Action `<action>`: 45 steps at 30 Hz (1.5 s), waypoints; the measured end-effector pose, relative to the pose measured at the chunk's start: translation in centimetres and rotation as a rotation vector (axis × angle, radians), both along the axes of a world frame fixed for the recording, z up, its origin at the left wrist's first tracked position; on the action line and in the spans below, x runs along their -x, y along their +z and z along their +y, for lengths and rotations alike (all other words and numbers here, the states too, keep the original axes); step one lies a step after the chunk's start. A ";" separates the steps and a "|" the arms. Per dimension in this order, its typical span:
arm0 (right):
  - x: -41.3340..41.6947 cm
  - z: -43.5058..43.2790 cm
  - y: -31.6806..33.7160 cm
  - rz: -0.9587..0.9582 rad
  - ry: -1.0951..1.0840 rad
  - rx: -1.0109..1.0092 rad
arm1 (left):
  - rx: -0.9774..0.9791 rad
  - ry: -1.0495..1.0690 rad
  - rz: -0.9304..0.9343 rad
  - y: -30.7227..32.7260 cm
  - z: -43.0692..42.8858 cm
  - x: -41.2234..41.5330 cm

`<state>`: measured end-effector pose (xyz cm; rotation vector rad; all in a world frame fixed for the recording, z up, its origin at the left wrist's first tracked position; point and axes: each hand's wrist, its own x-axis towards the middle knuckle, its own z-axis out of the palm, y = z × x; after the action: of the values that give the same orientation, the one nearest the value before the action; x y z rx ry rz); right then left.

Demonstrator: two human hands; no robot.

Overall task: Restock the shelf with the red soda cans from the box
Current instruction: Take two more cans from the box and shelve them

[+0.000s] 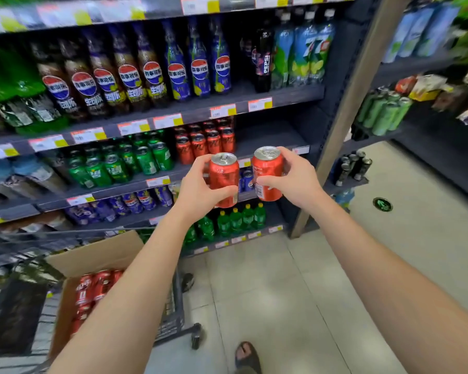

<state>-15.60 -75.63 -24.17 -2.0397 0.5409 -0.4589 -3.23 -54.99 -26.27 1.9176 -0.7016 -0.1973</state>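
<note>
Before the drinks shelf, each hand (left, right) grips one upright red can.

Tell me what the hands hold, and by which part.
Left hand: left red soda can, by its side. Right hand: right red soda can, by its side.

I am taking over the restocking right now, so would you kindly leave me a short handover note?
Left hand grips a red can, upright.
Right hand grips a second red can, upright.
Both are held in front of the shelf, not yet set down.
Shelved red cans stand right of the green cans, with bare shelf to their right.
The box, lower left in the cart, holds more boxed cans.
Done: some red cans are on the shelf.
Left: place these two, then empty the box.
</note>
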 end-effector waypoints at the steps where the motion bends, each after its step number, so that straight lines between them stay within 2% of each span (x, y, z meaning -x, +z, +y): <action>1: -0.7 -0.9 -0.1 0.009 -0.003 -0.001 | 0.002 0.010 0.000 0.0 -0.8 -0.5; 14: -11.3 -12.2 -3.8 0.060 0.082 -0.083 | -0.001 0.112 0.101 -4.0 -11.7 -9.2; 20: -16.9 -17.0 -7.9 0.078 0.167 -0.034 | 0.006 0.158 0.098 -8.5 -15.8 -13.1; 26: -22.5 -21.5 -13.7 -0.053 0.255 0.000 | 0.093 0.259 0.034 -16.1 -19.1 -18.0; 35: -27.6 -24.0 -23.2 -0.227 0.405 0.025 | 0.196 0.356 -0.228 -26.1 -22.3 -21.8; 45: -31.5 -25.2 -26.4 -0.340 0.453 0.027 | 0.232 0.299 -0.430 -30.0 -22.5 -22.8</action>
<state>15.88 -100.86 -50.56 -1.9748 -0.1336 -0.5201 19.60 -77.47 -56.23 1.8268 -0.6707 0.4767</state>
